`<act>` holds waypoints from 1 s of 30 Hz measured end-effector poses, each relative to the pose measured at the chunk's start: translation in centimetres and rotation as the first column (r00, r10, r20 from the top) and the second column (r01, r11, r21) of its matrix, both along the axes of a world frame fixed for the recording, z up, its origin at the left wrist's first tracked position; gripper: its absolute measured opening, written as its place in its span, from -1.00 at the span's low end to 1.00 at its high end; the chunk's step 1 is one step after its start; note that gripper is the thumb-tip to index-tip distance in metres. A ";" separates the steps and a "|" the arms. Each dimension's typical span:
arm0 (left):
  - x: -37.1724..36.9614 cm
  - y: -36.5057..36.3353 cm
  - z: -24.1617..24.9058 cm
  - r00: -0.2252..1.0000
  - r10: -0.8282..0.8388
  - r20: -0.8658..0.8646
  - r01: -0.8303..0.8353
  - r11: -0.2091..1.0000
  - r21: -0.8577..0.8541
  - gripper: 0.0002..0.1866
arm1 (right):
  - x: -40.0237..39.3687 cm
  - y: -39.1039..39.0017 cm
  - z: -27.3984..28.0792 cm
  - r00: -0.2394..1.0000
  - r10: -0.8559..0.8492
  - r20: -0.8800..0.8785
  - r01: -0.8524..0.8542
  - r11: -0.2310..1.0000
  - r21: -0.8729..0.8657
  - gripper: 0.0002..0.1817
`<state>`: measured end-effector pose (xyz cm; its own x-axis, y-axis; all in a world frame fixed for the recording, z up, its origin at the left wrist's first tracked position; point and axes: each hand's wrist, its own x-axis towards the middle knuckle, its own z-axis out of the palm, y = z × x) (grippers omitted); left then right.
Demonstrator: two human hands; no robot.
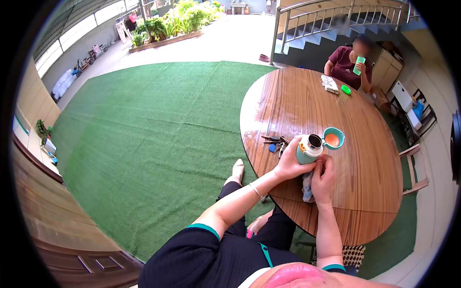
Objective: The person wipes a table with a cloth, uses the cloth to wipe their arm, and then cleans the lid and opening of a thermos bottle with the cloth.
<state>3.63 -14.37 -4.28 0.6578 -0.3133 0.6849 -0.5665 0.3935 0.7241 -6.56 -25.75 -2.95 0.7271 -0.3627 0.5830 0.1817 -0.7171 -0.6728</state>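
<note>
At the near edge of the round table (365,158), the flask (308,150) stands upright — mouth open, long axis vertical. The left hand (288,165) is wrapped around its body; the right hand (324,178), fingers curled on a cloth (307,188), presses its lower side — both equally close.

Bright daylight is falling across a green artificial turf floor (144,125) surrounding a round wooden desk (365,192). A metal-railed staircase (331,24) is rising behind it, with planted beds (177,21) growing beyond.

We see a round wooden table (345,110) on green turf (153,144); keys (274,143) at 9 o'clock, teal cup (333,138) center, patterned pouch (330,84) and green lid (345,89) at 12.
</note>
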 end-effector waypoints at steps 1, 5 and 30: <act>-0.2 0.1 0.1 1.000 -0.002 -0.005 0.002 1.000 0.006 -0.25 | 0.0 -0.1 -0.3 1.000 0.019 0.021 -0.019 1.000 0.012 -0.88; -0.3 0.2 0.3 1.000 0.000 -0.023 0.001 0.999 0.032 -0.24 | 0.1 -0.2 -0.8 1.000 -0.006 -0.009 0.006 0.999 0.037 -0.87; 0.3 0.6 -1.4 0.993 -0.107 -0.046 0.110 0.991 0.072 -0.08 | 0.8 0.2 -1.5 0.994 0.053 0.095 -0.072 0.976 0.203 -0.88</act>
